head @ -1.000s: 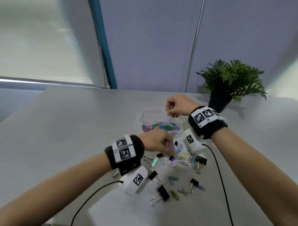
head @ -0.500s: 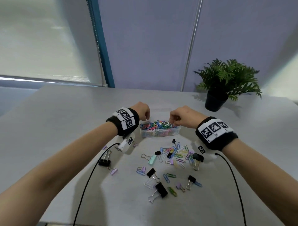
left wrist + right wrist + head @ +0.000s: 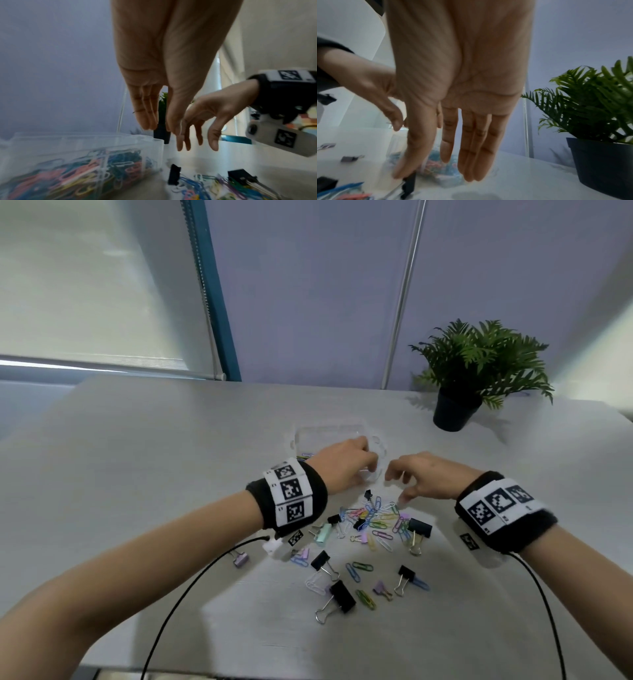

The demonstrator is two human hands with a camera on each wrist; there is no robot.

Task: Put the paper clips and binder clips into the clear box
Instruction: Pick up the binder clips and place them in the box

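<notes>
The clear box point(image 3: 310, 436) point(image 3: 85, 148) stands mid-table, packed with coloured paper clips. My left hand point(image 3: 363, 470) point(image 3: 161, 127) hangs over its right end with straight fingers, holding nothing, and hides most of it in the head view. Just right of the box, my right hand point(image 3: 399, 487) point(image 3: 435, 175) hovers empty over the far edge of the loose paper clip pile point(image 3: 376, 515); its thumb is close to a small black binder clip point(image 3: 368, 494) point(image 3: 409, 186). Black binder clips point(image 3: 419, 527) point(image 3: 342, 595) lie scattered nearer me.
A potted plant point(image 3: 455, 409) point(image 3: 600, 155) stands at the back right. A mint binder clip point(image 3: 323, 532) and a purple one point(image 3: 241, 559) lie left of the pile. Black cables point(image 3: 178, 604) trail from both wrists to the front table edge.
My left hand went from the pile to the box's left end, then over its right end. My right hand came away from the box, dropped toward the pile and opened its fingers.
</notes>
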